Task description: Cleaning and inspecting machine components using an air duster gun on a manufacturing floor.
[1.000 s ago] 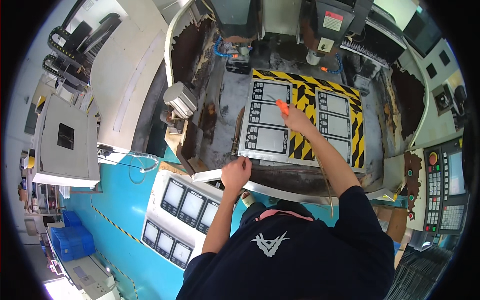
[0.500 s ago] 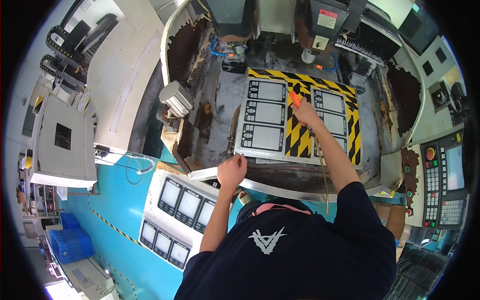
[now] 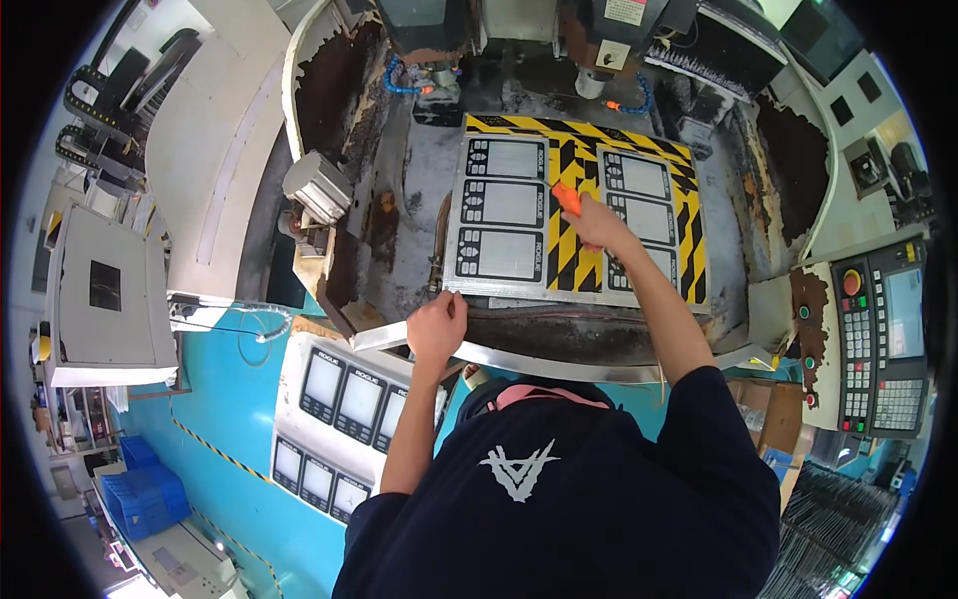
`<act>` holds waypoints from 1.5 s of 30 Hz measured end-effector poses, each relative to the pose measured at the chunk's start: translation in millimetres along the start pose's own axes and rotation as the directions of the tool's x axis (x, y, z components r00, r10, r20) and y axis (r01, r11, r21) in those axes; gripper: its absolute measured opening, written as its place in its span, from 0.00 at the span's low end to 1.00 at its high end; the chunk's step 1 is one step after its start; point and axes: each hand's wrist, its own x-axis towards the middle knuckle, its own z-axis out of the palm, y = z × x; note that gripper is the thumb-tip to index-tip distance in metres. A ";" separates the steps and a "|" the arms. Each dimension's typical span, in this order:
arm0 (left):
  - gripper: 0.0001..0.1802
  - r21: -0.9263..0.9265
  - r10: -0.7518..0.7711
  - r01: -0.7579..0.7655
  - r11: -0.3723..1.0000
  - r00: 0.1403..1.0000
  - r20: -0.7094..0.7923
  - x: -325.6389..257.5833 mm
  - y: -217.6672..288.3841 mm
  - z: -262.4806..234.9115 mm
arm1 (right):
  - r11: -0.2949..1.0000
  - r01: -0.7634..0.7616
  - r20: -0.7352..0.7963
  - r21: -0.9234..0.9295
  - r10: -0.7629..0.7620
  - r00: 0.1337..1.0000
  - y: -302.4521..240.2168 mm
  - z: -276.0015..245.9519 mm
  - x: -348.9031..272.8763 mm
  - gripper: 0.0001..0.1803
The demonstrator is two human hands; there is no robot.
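Note:
A flat sheet (image 3: 466, 200) with two columns of black-framed panels and yellow-black striped areas lies on the machine bed. Over the stripe between the columns, my right hand (image 3: 603, 228) is wrapped round an orange air blow gun (image 3: 566, 198), its tip toward the left column. Most of the gun's body is hidden in my palm. My left hand (image 3: 436, 327) is closed at the sheet's near left corner, fingertips pressed together against the edge; their exact grip is partly hidden.
Two machine heads (image 3: 599, 50) with blue coolant hoses (image 3: 399, 82) hang beyond the sheet. A metal sill (image 3: 559, 371) edges the bed before me. A control panel (image 3: 883, 339) stands right. More framed panels (image 3: 359, 399) lie on a white surface lower left.
My right hand and the blow gun have come slightly nearer to me along the striped middle. The left hand stays at the sheet's corner. The whole view has shifted a little.

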 end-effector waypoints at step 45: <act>0.10 -0.056 -0.048 0.052 0.997 0.995 0.084 1.3 0.2 2.2 | 0.906 -0.081 -0.049 -0.415 0.067 0.997 84.3 -52.0 -208.3 0.18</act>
